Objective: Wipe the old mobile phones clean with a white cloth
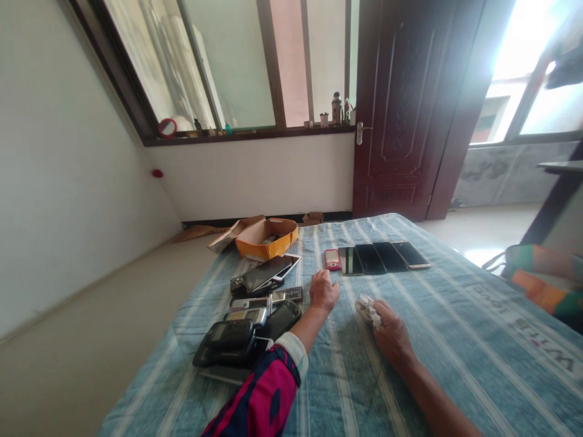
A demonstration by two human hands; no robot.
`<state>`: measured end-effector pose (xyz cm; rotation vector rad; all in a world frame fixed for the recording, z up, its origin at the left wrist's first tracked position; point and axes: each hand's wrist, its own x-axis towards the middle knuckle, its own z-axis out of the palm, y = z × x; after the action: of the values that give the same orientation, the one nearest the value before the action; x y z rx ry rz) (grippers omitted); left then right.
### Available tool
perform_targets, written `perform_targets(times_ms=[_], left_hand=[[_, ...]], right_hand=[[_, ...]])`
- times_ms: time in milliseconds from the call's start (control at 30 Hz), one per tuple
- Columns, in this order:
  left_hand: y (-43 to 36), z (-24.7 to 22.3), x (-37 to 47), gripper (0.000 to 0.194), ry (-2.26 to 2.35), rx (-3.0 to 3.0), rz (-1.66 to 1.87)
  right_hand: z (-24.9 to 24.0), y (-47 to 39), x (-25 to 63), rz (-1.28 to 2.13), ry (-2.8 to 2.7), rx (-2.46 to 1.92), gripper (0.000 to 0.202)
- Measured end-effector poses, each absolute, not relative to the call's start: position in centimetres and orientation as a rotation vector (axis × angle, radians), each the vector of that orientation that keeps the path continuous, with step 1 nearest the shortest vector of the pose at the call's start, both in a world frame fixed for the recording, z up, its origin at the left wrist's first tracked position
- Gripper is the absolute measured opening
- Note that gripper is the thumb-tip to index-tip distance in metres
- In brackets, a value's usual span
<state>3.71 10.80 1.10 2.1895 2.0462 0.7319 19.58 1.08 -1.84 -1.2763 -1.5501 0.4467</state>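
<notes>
My left hand (pixel 324 292) is curled closed just above the cloth, close to the near edge of a small pink-red phone (pixel 333 260); no object shows in its fingers. A crumpled white cloth or tissue (pixel 367 308) is bunched in my closed right hand (pixel 390 331). To the right of the pink phone, several dark-screened phones lie side by side in a row, among them a black one (pixel 370 259) and a gold-edged one (pixel 411 255). Left of my left arm is a loose pile of older phones, including a keypad phone (pixel 288 294) and a black phone (pixel 228 334).
A blue striped cloth (pixel 455 352) covers the table or bed. An orange-yellow box (pixel 268 247) stands open at the far left edge, with something dark inside. Beyond are a window sill (pixel 255 135) with small items and a dark red door (pixel 401 109). A colourful bag (pixel 537 273) sits at right.
</notes>
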Motion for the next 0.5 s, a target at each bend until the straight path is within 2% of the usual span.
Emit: perform_targets(times_ms=[500], left_hand=[[0.5, 1.2, 2.1, 0.018, 1.763, 2.328, 0.785]], right_hand=[[-2.4, 1.1, 20.2, 0.419, -1.589, -1.304, 0.027]])
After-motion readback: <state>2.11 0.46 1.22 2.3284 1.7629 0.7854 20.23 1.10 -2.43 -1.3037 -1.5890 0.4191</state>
